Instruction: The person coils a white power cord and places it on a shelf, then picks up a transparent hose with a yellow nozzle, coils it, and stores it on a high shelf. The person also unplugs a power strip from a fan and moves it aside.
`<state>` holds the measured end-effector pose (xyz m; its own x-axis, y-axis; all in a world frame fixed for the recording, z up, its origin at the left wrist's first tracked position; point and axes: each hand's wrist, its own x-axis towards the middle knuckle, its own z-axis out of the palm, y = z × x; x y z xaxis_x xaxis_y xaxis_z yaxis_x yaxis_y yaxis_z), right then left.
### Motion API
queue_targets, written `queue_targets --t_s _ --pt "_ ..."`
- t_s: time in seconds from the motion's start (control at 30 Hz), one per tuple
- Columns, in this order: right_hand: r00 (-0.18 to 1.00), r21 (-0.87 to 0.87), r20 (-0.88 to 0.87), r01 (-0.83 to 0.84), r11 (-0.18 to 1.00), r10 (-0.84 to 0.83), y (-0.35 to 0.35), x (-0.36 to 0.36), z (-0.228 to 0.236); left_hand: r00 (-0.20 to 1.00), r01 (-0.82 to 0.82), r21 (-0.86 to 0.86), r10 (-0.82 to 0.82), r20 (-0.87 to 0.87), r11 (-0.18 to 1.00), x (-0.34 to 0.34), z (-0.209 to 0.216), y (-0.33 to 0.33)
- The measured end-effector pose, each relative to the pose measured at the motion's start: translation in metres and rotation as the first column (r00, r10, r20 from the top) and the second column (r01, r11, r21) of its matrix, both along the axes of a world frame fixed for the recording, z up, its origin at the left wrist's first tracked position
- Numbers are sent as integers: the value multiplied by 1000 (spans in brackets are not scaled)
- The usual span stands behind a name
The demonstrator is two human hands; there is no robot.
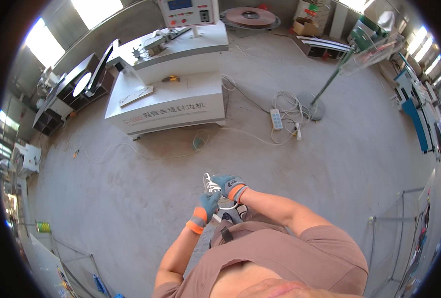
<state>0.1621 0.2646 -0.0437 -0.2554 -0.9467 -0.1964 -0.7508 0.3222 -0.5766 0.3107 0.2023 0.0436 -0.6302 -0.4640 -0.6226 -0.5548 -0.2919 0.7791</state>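
Note:
Both my hands wear blue-grey work gloves with orange cuffs. They are close together in front of my body, above the grey floor. A bundle of white cord (212, 186), gathered in loops, is between them. My right hand (229, 186) is closed around the loops from the right side. Just below and to the left, my left hand (209, 203) is closed on the lower part of the same bundle. One loop of cord hangs below the gloves near my shoes. The fingertips are too small to make out in detail.
A white machine (166, 111) with a control panel (189, 14) stands ahead, yellow-handled pliers (171, 78) on its lower ledge. A thin cord trails over the floor. To the right are a power strip (276, 119), coiled cables (289, 103) and a green pole (332, 74) on a round base.

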Motion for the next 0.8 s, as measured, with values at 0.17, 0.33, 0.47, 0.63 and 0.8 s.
queue_targets --t_s 0.17,0.33,0.47,0.63,0.8 --pt "999 -2 14 48 999 -48 34 4 36 1000 26 39 -26 1 999 -10 9 16" --pt "963 38 -76 263 964 -259 87 -8 22 992 117 82 -112 -63 990 -43 17 56" --pt "930 43 -14 368 929 -368 142 -42 21 964 239 57 -230 -130 969 -78 6 99" --pt "882 -67 -99 456 888 -461 244 -89 -1 905 422 63 -416 -85 904 -147 10 184" --pt "798 32 -74 601 799 -598 359 -167 6 843 535 104 -521 -137 838 -242 20 291"
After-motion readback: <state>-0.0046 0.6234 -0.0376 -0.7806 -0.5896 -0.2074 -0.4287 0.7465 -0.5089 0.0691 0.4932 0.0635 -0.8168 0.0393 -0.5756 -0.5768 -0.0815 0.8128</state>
